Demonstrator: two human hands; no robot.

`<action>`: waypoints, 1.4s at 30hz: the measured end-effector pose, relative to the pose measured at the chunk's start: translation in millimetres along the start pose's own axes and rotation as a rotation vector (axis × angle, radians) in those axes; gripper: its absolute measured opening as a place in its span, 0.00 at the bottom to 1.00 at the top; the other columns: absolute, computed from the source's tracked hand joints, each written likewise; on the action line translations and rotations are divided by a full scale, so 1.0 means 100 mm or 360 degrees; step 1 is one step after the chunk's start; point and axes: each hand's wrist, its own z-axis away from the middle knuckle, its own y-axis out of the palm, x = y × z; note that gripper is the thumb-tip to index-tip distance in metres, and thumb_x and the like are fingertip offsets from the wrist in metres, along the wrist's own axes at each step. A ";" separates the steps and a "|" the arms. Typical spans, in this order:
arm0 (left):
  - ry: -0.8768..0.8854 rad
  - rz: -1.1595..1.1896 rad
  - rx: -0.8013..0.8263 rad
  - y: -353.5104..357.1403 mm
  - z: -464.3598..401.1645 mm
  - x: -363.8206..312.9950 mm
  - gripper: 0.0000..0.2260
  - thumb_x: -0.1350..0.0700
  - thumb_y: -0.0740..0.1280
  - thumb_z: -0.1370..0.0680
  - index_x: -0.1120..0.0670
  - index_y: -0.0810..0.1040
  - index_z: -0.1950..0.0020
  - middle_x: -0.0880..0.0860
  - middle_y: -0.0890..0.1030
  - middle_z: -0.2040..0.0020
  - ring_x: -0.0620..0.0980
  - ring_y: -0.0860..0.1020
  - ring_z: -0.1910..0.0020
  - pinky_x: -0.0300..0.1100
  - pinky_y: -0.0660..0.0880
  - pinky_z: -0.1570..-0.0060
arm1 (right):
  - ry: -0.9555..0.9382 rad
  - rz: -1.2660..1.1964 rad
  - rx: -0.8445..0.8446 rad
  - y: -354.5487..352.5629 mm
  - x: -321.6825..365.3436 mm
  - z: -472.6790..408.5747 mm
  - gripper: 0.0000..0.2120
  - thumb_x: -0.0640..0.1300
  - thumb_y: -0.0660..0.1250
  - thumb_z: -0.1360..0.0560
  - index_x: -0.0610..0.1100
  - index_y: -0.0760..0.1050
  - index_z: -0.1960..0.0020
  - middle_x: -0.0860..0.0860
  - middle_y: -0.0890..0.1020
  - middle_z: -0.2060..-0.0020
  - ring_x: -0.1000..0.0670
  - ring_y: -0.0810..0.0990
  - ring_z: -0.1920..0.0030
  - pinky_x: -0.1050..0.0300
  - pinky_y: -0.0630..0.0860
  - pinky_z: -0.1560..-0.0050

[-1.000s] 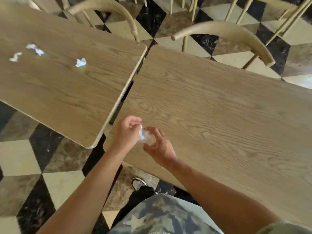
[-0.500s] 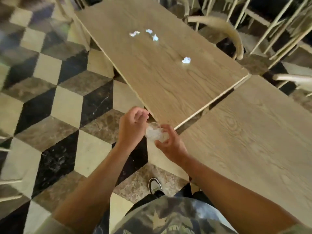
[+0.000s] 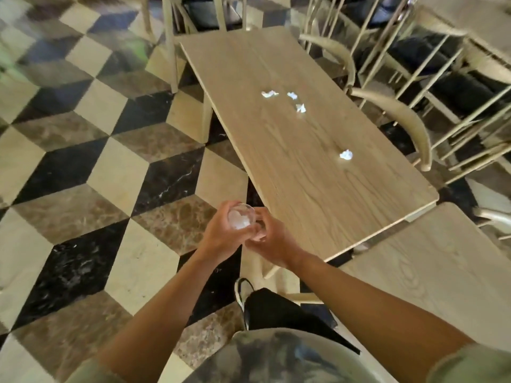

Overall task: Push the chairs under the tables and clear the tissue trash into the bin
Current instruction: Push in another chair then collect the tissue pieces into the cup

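You are holding a small clear cup [image 3: 241, 217] low in the middle of the frame, over the checkered floor [image 3: 83, 172] just off the near corner of the long wooden table [image 3: 304, 172]. Your left hand [image 3: 222, 233] is wrapping around the cup's left side with its fingers curled closed against the wall, and your right hand [image 3: 272, 241] is gripping the cup from the right and below, fingers folded onto it. White crumpled tissue is sitting inside the cup — you can see it through the rim.

More tissue trash is lying on the long table. One scrap [image 3: 346, 155] is resting alone right of the frame's centre, toward the table's right edge. Three more are lying close together higher up: one [image 3: 269, 94] at the left of the group, one [image 3: 292, 95] just right of it, and one [image 3: 300, 107] slightly below that.

A second table [image 3: 431, 272] is filling the lower right, its corner nearly meeting the long table's near end. A chair with a curved wooden backrest [image 3: 406, 123] is standing along the long table's right side, and more chairs with dark seats [image 3: 453, 89] are crowding the upper right. At the top of the frame another chair [image 3: 204, 15] is standing at the table's far end.

Your shoe [image 3: 242, 293] and dark trouser leg are showing at the bottom centre.
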 end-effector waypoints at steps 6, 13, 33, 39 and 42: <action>-0.0025 -0.0163 0.0137 -0.11 -1.19 -0.13 0.27 0.47 0.79 0.29 0.48 0.73 0.33 0.45 0.77 0.43 0.52 0.78 0.40 0.49 0.77 0.39 | 0.0674 0.0282 -0.0395 -0.71 -0.77 -0.96 0.26 0.49 0.72 0.25 0.42 0.71 0.31 0.44 0.72 0.35 0.43 0.77 0.38 0.48 0.74 0.40; 0.0004 -0.0483 0.0376 -0.35 -3.18 -0.46 0.26 0.44 0.78 0.27 0.49 0.73 0.34 0.48 0.79 0.39 0.47 0.77 0.40 0.38 0.69 0.45 | 0.1684 0.0095 -0.1085 -2.20 -2.02 -2.15 0.32 0.58 0.58 0.23 0.36 0.65 0.28 0.35 0.71 0.32 0.34 0.74 0.34 0.45 0.70 0.39; -0.0328 -0.0426 0.0533 -1.54 -6.16 -0.58 0.37 0.31 0.78 0.37 0.43 0.73 0.33 0.48 0.81 0.41 0.52 0.82 0.43 0.59 0.80 0.42 | 0.1464 0.0287 -0.0966 -2.22 -0.76 -6.39 0.37 0.72 0.51 0.26 0.49 0.63 0.26 0.40 0.63 0.30 0.37 0.68 0.34 0.41 0.72 0.42; -0.0193 -0.0457 0.0747 -2.23 -7.09 -0.43 0.27 0.42 0.77 0.27 0.45 0.72 0.33 0.44 0.78 0.44 0.42 0.79 0.48 0.33 0.71 0.58 | 0.1347 0.0760 -0.1110 -1.40 -0.39 -6.93 0.22 0.55 0.62 0.20 0.38 0.70 0.36 0.38 0.71 0.39 0.37 0.74 0.42 0.44 0.75 0.50; -0.0195 -0.0457 0.0861 -2.61 -7.34 -0.38 0.26 0.43 0.76 0.26 0.45 0.70 0.33 0.39 0.74 0.46 0.37 0.75 0.50 0.29 0.68 0.60 | 0.1239 0.0807 -0.1163 -0.94 -0.16 -6.98 0.08 0.36 0.61 0.20 0.36 0.72 0.42 0.37 0.73 0.45 0.36 0.77 0.50 0.44 0.75 0.59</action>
